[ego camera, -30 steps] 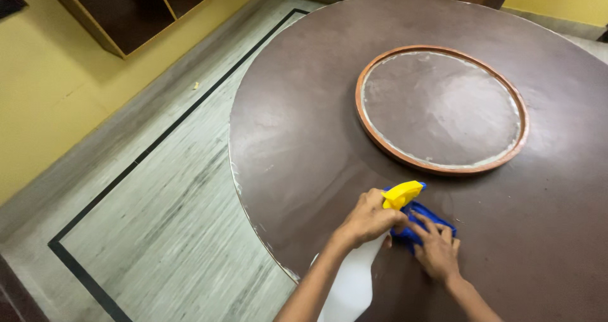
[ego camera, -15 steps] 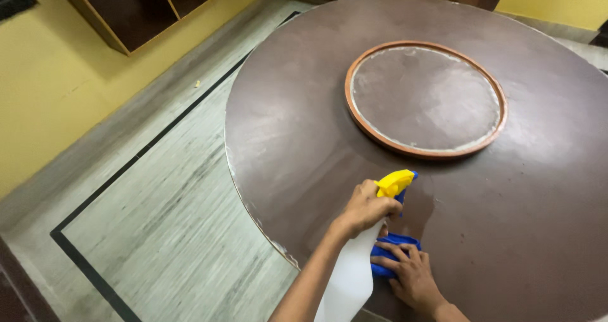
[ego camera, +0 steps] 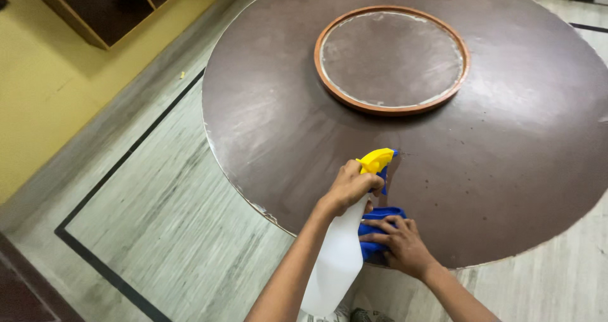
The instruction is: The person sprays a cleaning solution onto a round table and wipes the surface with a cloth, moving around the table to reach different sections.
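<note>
My left hand [ego camera: 347,186] grips the neck of a white spray bottle [ego camera: 335,258] with a yellow trigger head [ego camera: 377,160]. The nozzle is over the near part of the round dark brown table [ego camera: 506,151]. My right hand [ego camera: 400,245] lies flat with fingers spread on a blue cloth [ego camera: 375,224], pressing it onto the tabletop close to the near edge, just under the bottle's head. The bottle's body hangs below the table edge in front of me.
A round raised disc with an orange-brown rim [ego camera: 392,110] sits at the table's middle. The tabletop shows pale streaks and a chipped left edge. A marble floor with a black inlaid stripe [ego camera: 126,157] lies to the left, and a wooden shelf unit [ego camera: 107,5] stands against the yellow wall.
My right hand has slid the blue cloth toward me, down to the table's near edge. My left hand keeps hold of the spray bottle. The view has shifted.
</note>
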